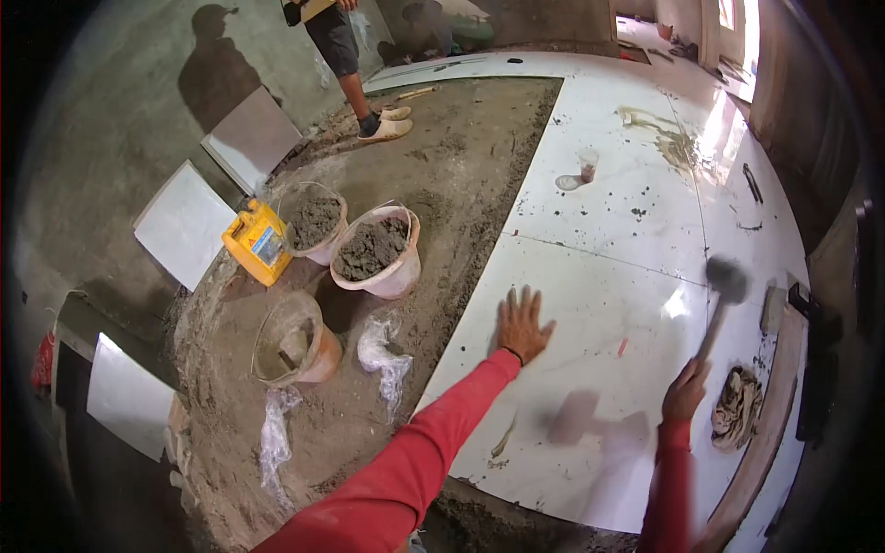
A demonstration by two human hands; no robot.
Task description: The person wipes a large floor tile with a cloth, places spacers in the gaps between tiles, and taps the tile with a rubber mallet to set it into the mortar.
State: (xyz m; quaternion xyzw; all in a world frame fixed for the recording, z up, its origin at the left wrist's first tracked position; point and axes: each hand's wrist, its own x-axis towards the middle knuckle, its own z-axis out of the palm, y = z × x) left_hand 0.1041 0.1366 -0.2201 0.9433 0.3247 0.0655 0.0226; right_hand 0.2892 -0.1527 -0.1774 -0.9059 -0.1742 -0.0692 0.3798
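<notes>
My left hand (523, 327) lies flat with its fingers spread on a large white floor tile (572, 369), near the tile's left edge. In my right hand (685, 391) is the handle of a rubber mallet (726, 280), its dark head raised above the tiles and slightly blurred. A shadow of the mallet and hand falls on the tile between my arms. Right of my right hand sits a crumpled, dirty rag (737, 408). A small red piece (622, 347) lies on the tile between my hands.
Left of the tiles is a bed of grey mortar (461, 157) with two buckets of mortar (401, 272), another bucket (323, 355), a yellow jerrycan (258, 244) and crumpled plastic (383, 355). Loose tiles (189, 226) lean at the wall. A person (336, 46) stands at the back. A long straightedge (761, 442) lies right.
</notes>
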